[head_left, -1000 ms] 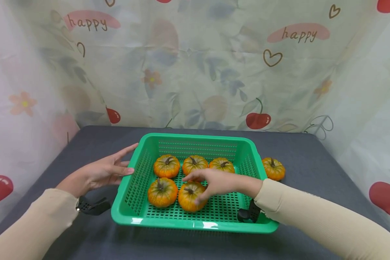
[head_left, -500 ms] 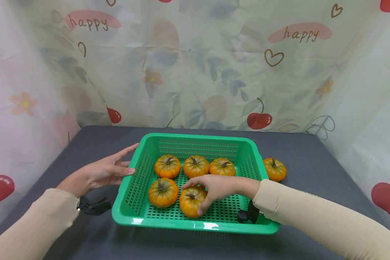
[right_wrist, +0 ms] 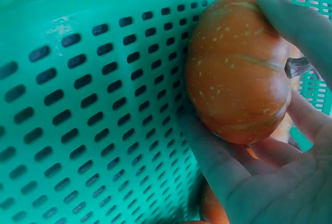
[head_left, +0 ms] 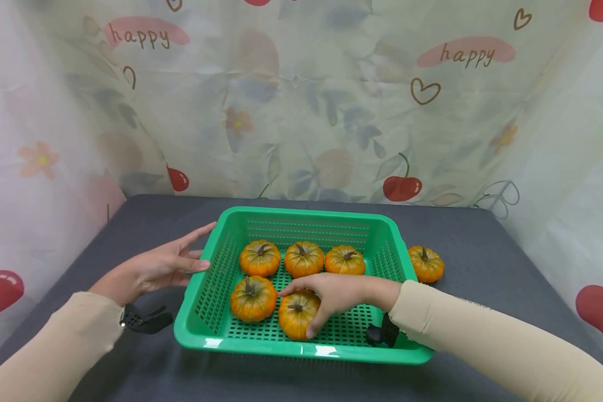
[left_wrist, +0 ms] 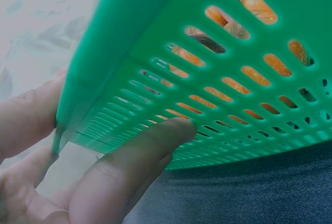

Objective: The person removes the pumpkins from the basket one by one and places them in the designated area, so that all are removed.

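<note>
My right hand (head_left: 339,293) grips a small orange pumpkin (head_left: 295,324) in the front row of a green plastic basket (head_left: 241,344). In the right wrist view, thumb and fingers lie on opposite sides of this pumpkin (right_wrist: 236,73), its stem toward the palm. Left of it in the basket sits another pumpkin (head_left: 253,300). My left hand (head_left: 163,265) rests at the basket's left rim with its fingers extended. The left wrist view has its digits touching the rim and the slotted outer wall (left_wrist: 155,32).
Behind, a row of three more pumpkins (head_left: 304,259) sits inside the basket. One pumpkin (head_left: 426,265) lies outside, on the dark table cloth (head_left: 467,251) just beyond the right wall. A printed curtain (head_left: 301,111) closes off the back and sides.
My right hand has lowered onto the front-row pumpkin and closed round it. That pumpkin has shifted slightly toward the basket's front wall. My left hand stays at the rim.
</note>
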Available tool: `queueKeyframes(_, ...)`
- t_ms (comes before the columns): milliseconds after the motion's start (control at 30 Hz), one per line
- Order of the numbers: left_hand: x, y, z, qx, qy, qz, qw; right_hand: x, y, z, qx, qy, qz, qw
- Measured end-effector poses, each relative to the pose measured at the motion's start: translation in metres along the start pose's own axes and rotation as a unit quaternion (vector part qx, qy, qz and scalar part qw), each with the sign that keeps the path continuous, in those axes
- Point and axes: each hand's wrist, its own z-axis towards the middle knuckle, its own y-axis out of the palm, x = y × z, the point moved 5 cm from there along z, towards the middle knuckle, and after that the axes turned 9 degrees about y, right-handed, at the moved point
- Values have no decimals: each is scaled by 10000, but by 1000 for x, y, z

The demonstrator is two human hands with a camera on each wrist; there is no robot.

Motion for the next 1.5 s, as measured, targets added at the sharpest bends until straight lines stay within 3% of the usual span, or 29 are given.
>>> queueKeyframes(767,0,0,0,22,-26,18,10000,-1,-3,-2,157,121,-218,9996)
queueKeyframes(1500,-1,-1,0,26,-32,61,10000,-12,-21,-15,742,-300,-256,9965)
